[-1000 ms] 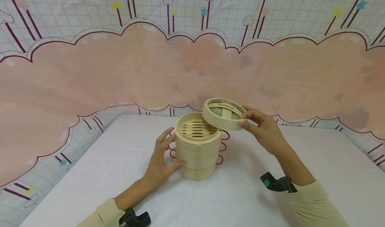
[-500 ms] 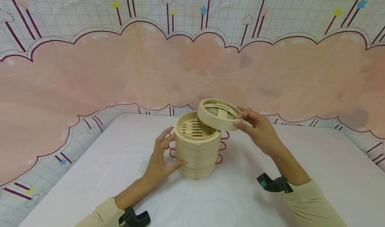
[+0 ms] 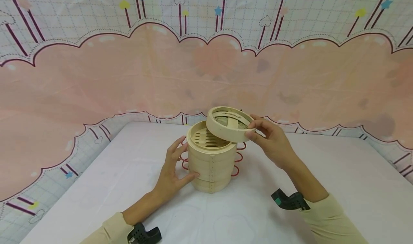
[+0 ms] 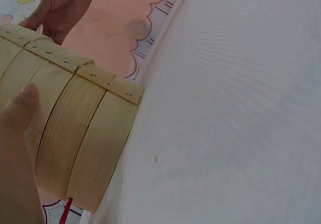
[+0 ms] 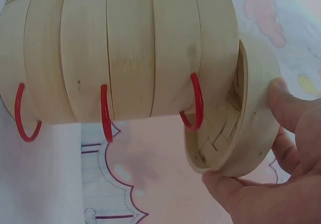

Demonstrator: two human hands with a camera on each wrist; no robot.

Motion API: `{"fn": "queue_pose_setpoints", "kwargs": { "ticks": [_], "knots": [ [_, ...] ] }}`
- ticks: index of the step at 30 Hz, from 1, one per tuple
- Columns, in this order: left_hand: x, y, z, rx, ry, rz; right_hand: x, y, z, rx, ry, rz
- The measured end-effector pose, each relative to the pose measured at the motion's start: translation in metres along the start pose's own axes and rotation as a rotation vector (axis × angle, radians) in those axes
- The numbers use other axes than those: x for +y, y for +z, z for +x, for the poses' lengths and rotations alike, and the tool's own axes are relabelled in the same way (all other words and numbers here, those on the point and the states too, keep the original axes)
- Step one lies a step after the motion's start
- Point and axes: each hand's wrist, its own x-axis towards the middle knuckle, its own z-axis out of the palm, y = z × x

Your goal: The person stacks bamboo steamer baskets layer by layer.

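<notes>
A stack of round bamboo steamer baskets (image 3: 213, 168) stands upright on the white table, its slatted top partly uncovered. My left hand (image 3: 169, 174) holds the stack from the left, thumb across the front and fingers along the far side. In the left wrist view the thumb (image 4: 21, 106) lies on the bamboo wall. My right hand (image 3: 274, 145) pinches the edge of the bamboo lid (image 3: 227, 132), which is tilted over the right part of the top rim. From the right wrist view, the lid's woven underside (image 5: 218, 133) shows beside the rim.
Red loop handles (image 3: 238, 158) stick out from both sides of the stack. White cloth covers the table (image 3: 129, 165) all around it. Behind stands a printed pink backdrop (image 3: 161, 82). Each wrist carries a black camera mount (image 3: 290, 200).
My right hand has carried the tilted lid leftward, so it overlaps more of the stack's top. My left hand and the steamer stack have stayed in place.
</notes>
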Motion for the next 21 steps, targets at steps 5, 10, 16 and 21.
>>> {"fn": "queue_pose_setpoints", "kwargs": {
  "ticks": [5, 10, 16, 21],
  "knots": [
    [0.0, 0.001, 0.0, 0.004, 0.002, -0.003, -0.002, 0.005, 0.001, 0.0, -0.005, 0.02],
    [0.0, 0.001, 0.001, 0.006, 0.01, 0.004, -0.003, 0.008, 0.001, 0.002, -0.017, 0.032],
    [-0.001, 0.001, 0.0, 0.01, 0.013, 0.006, -0.005, 0.012, 0.001, 0.001, -0.014, 0.043],
    [-0.002, 0.001, 0.0, 0.011, 0.008, 0.004, -0.009, 0.015, 0.002, -0.001, -0.01, 0.037]
  ]
}}
